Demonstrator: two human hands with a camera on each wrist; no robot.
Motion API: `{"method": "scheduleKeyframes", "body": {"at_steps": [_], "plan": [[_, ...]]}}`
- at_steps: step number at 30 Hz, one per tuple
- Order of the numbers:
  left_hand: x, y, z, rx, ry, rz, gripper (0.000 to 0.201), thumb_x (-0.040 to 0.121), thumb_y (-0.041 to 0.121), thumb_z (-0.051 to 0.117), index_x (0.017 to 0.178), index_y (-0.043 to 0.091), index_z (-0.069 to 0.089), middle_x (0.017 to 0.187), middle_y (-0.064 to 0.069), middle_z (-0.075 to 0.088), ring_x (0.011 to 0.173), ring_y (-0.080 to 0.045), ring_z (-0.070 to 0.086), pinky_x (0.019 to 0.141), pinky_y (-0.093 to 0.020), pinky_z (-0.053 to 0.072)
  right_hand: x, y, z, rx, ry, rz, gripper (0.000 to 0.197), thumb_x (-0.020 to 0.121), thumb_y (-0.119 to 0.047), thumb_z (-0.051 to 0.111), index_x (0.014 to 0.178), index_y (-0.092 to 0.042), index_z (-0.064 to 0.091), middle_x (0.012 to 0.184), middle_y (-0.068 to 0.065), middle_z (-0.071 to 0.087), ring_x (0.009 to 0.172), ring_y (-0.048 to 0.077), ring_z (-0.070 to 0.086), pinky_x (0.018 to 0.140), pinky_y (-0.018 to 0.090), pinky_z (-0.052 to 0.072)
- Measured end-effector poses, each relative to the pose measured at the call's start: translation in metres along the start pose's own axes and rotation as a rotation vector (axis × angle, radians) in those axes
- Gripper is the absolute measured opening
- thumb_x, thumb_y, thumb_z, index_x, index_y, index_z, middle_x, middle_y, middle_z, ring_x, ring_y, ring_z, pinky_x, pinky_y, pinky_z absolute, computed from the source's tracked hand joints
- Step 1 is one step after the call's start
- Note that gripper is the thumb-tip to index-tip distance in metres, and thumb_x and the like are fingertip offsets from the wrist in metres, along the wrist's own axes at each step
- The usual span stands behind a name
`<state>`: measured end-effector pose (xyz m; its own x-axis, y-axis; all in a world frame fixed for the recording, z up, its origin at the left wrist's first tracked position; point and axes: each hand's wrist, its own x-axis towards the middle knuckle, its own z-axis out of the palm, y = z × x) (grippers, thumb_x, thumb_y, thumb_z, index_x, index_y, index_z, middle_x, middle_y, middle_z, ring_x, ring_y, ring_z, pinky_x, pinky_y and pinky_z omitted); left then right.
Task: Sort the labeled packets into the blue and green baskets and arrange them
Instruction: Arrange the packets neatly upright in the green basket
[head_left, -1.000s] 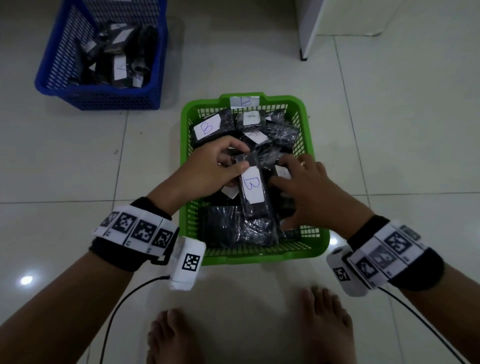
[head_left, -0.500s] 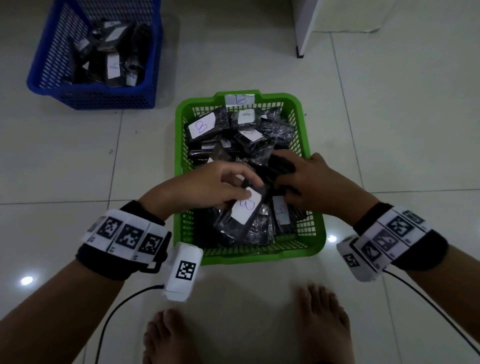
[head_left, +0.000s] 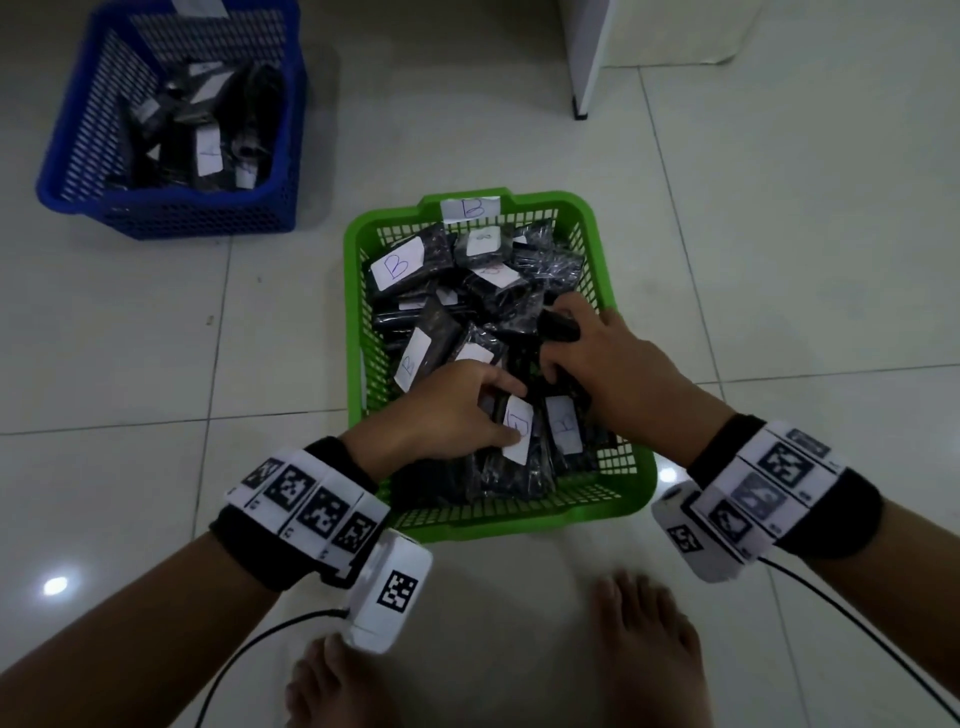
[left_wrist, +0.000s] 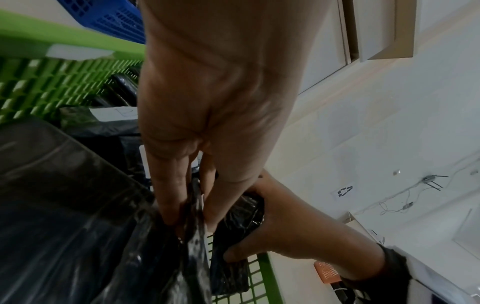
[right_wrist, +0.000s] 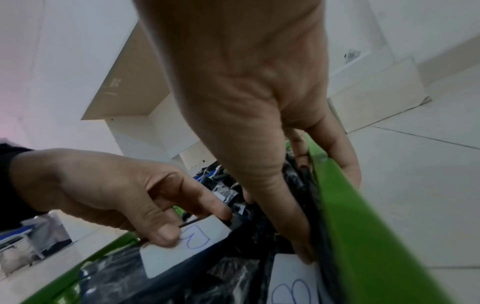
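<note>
The green basket (head_left: 354, 332), tagged B on its far rim, is full of black plastic packets with white B labels. My left hand (head_left: 515, 414) pinches one packet by its B label (head_left: 519, 430) at the basket's near side; the thumb lies on the label (right_wrist: 187, 246). Beside it lies another labelled packet (head_left: 564, 425). My right hand (head_left: 558, 344) grips a black packet (head_left: 557, 327) against the right wall, thumb and fingers round it (left_wrist: 239, 218). The blue basket (head_left: 171, 221) at the far left holds more packets.
White tiled floor surrounds both baskets. A white cabinet leg (head_left: 584, 78) stands at the far right. My bare feet (head_left: 644, 654) are just in front of the green basket, with wrist-camera cables trailing beside them.
My left hand has drawn the B packet back to the basket's near side, next to another labelled packet. My right hand has taken hold of a black packet by the right wall.
</note>
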<state>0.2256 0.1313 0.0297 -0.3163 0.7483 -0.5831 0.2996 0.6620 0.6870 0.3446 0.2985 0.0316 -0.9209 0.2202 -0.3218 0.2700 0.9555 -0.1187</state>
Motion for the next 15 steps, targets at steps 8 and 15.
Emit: {"method": "scheduleKeyframes", "body": {"at_steps": [8,15], "plan": [[0.000,0.003,0.014,0.073,0.055,0.062,0.068,0.084,0.028,0.082,0.144,0.028,0.050,0.109,0.004,0.066,0.103,-0.013,0.064,0.085,-0.026,0.053,-0.012,0.006,-0.007,0.153,0.245,0.041,0.044,0.072,0.005,0.066,0.097,-0.029,0.056,0.140,0.005,0.029,0.088,0.022,0.030,0.063,0.041,0.045],[0.011,0.011,0.031,0.040,0.106,0.128,0.079,0.076,0.021,0.089,0.144,0.022,0.048,0.123,0.005,0.048,0.099,-0.011,0.064,0.072,-0.011,0.050,-0.011,0.015,-0.008,0.273,0.352,0.051,0.046,0.071,0.009,0.065,0.097,-0.028,0.056,0.139,0.003,0.031,0.089,0.024,0.036,0.070,0.044,0.048]]}}
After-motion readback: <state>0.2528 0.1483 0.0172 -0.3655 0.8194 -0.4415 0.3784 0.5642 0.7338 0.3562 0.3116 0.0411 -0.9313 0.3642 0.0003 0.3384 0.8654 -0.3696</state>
